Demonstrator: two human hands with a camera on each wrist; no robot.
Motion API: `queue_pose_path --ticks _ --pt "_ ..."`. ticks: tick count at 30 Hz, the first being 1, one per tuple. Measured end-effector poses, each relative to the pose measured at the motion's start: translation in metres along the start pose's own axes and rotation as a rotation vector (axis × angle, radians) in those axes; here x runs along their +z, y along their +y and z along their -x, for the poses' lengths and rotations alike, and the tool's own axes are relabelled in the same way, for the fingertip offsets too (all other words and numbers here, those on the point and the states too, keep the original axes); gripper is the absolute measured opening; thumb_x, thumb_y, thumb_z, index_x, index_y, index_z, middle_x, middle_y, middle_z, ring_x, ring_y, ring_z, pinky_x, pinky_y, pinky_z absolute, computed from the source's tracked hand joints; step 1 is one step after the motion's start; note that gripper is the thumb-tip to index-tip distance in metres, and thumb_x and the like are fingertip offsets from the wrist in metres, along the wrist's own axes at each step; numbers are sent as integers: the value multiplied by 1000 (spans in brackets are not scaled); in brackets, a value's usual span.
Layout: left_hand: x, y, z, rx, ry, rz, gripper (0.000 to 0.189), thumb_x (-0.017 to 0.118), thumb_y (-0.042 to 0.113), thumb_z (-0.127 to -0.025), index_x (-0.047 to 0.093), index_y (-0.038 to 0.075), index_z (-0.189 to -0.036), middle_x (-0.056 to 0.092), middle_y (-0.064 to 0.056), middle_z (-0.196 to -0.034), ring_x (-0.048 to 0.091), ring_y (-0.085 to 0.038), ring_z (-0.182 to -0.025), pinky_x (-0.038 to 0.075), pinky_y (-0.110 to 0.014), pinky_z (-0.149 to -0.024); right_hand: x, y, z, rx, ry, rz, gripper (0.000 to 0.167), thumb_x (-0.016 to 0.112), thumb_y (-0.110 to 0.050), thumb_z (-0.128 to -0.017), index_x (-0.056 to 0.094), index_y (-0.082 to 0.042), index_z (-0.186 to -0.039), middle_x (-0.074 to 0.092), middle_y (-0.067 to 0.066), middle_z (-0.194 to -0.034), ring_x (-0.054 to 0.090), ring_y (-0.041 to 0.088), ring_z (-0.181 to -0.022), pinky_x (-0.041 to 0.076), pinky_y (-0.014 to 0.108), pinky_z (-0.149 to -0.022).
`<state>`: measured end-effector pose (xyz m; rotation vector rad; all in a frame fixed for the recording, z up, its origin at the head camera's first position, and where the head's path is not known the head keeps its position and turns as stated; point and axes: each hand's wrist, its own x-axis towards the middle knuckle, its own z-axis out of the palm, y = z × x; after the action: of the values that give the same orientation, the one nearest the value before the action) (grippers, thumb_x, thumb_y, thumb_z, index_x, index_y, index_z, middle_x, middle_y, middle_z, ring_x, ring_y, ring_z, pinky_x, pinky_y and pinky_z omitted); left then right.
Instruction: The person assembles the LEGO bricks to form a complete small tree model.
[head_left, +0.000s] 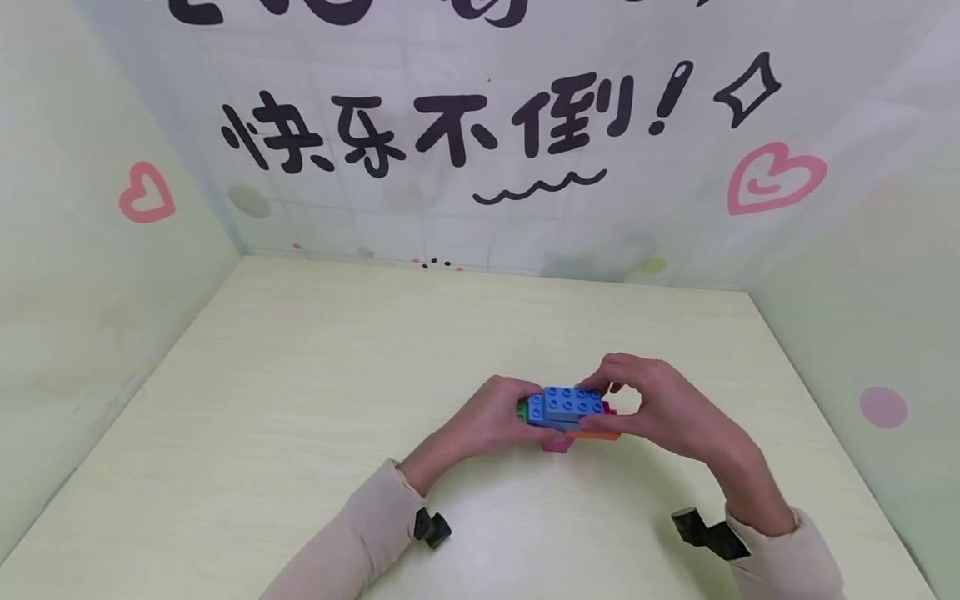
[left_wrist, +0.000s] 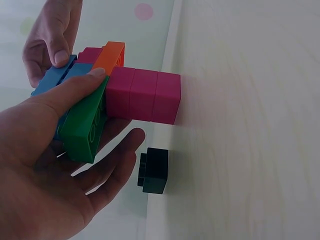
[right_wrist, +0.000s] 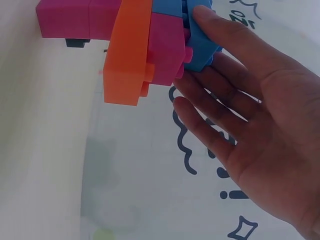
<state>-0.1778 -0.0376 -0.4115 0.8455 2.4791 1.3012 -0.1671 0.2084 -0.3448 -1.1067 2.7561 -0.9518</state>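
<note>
A toy building-brick assembly stands between both hands. A pink brick column (left_wrist: 143, 95) forms its base, with a green brick (left_wrist: 85, 125), an orange brick (right_wrist: 127, 55) and a pink brick (right_wrist: 166, 50) above. Over these lies a lower blue brick (head_left: 536, 407), topped by an upper blue brick (head_left: 572, 402) that sits slightly askew, with a narrow gap visible in the right wrist view. My left hand (head_left: 491, 421) grips the assembly's left end, thumb against its near side. From the right, my right hand (head_left: 663, 407) pinches the upper blue brick between thumb and fingers.
A dark brick (left_wrist: 156, 171) rests on the table (head_left: 300, 375) behind the assembly, hidden in the head view. Printed walls (head_left: 487, 225) enclose the table at the back and both sides. Each sleeve carries a black wrist mount (head_left: 432, 528).
</note>
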Motion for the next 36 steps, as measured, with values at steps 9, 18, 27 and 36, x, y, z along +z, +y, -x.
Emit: queue_pose_path --ticks 9,18,27,36 --pt "-1 1 1 5 -13 -22 31 84 36 -78 68 15 -94 63 13 -80 56 -6 -69 47 -21 -63 2 1 1 2 -6 -52 37 88 -21 -73 71 -24 -106 61 -16 -93 60 5 -88 51 27 -75" --pt "-20 16 4 190 79 62 38 78 41 -83 68 19 -113 66 13 -100 61 -5 -88 52 -27 -75 1 3 -1 -9 -7 -97 33 86 -26 -76 71 -25 -106 61 -13 -89 61 7 -83 49 25 -70" --pt "-26 21 5 209 102 41 30 78 34 -84 70 18 -108 67 14 -96 61 -5 -86 53 -33 -73 -1 3 -2 23 -21 -118 33 86 -24 -76 71 -27 -105 62 -13 -88 61 7 -85 49 26 -71" --pt "-29 24 7 190 94 -26 31 81 30 -82 70 16 -107 67 12 -96 61 -6 -86 53 -37 -75 -1 2 -1 27 -24 -105 34 87 -21 -75 71 -25 -105 61 -13 -88 60 7 -86 50 27 -73"
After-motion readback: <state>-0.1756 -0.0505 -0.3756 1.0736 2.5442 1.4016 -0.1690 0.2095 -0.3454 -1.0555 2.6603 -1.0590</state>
